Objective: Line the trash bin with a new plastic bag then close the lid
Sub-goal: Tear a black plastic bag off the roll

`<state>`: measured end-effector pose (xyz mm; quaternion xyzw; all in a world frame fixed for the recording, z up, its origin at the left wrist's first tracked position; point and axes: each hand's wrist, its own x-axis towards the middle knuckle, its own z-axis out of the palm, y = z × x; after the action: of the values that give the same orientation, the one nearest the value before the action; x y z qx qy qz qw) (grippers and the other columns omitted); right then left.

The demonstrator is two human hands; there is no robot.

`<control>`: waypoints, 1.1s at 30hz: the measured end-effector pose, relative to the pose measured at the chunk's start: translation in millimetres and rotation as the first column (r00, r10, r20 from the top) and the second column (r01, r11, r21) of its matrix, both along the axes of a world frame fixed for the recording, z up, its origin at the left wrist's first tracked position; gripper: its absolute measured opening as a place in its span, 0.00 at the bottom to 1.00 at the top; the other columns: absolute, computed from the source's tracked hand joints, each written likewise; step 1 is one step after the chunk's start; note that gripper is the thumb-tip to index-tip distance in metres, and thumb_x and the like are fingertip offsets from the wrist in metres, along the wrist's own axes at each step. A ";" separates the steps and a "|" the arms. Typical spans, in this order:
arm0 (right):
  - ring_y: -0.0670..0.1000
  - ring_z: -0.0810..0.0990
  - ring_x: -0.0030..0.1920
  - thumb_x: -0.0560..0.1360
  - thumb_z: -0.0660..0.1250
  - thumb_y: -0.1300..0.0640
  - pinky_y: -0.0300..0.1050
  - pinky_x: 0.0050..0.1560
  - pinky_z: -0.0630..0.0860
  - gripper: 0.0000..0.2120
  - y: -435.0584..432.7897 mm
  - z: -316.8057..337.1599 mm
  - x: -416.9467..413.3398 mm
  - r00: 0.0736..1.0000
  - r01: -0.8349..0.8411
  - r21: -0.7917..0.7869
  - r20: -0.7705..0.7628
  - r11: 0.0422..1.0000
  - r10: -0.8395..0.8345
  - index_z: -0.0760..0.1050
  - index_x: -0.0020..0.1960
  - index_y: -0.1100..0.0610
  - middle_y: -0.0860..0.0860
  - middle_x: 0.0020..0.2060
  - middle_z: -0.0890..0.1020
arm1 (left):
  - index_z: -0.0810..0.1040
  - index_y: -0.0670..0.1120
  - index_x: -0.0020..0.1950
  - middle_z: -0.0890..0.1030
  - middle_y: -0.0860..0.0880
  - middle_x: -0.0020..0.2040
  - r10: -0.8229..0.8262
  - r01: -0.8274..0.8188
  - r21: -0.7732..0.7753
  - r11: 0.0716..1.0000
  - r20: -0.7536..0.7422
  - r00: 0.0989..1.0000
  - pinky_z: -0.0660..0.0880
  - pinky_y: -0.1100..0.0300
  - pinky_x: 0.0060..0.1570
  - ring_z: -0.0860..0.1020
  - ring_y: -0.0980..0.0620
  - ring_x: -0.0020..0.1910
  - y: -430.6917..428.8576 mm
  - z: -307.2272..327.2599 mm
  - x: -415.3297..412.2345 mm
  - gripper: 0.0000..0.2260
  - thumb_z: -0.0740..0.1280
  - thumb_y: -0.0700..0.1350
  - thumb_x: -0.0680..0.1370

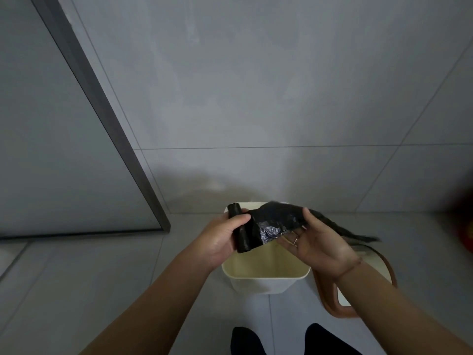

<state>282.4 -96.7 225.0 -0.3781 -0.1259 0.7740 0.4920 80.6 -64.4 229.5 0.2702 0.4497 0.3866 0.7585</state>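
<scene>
A cream trash bin (266,275) stands open on the floor below my hands, with nothing visible inside. My left hand (220,237) grips a black roll of plastic bags (242,230) above the bin's left rim. A black bag (276,217) stretches from the roll to the right, its far end blurred. My right hand (314,242) holds that bag, thumb on top and fingers beneath. The bin's lid (332,301), white with a brown rim, lies on the floor to the right of the bin, partly hidden by my right forearm.
The bin stands against a grey tiled wall (256,98). A dark door frame (107,119) slants down on the left. A blurred red object (465,231) shows at the right edge. My dark feet (245,339) are just before the bin.
</scene>
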 end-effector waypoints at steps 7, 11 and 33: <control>0.51 0.86 0.39 0.80 0.54 0.52 0.49 0.43 0.82 0.15 16.3 7.9 6.6 0.973 0.222 0.026 -0.071 0.975 -0.220 0.75 0.52 0.60 0.55 0.40 0.87 | 0.75 0.44 0.45 0.79 0.44 0.44 0.028 -0.027 0.050 0.998 -0.034 0.999 0.77 0.52 0.44 0.79 0.46 0.44 -2.1 7.4 -2.4 0.09 0.61 0.30 0.75; 0.53 0.83 0.48 0.80 0.54 0.52 0.52 0.50 0.78 0.15 17.0 15.4 13.1 0.960 0.271 0.052 -0.081 0.961 -0.267 0.75 0.54 0.60 0.55 0.47 0.84 | 0.72 0.45 0.41 0.78 0.43 0.42 0.050 -0.048 0.048 0.998 -0.041 0.998 0.74 0.51 0.47 0.78 0.46 0.43 -0.7 9.5 1.0 0.10 0.64 0.30 0.74; 0.54 0.83 0.43 0.78 0.58 0.50 0.47 0.41 0.81 0.18 -9.2 18.0 13.5 0.911 -0.233 -0.213 0.295 0.949 0.289 0.80 0.46 0.62 0.59 0.41 0.85 | 0.83 0.49 0.41 0.84 0.51 0.32 0.060 0.043 0.295 0.955 -0.334 0.941 0.76 0.62 0.28 0.82 0.54 0.31 3.4 20.4 -2.4 0.05 0.69 0.42 0.75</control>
<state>295.9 -105.9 243.1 -0.5203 -0.1863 0.7688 0.3218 78.1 -61.0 249.9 0.4419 0.5113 0.4008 0.6186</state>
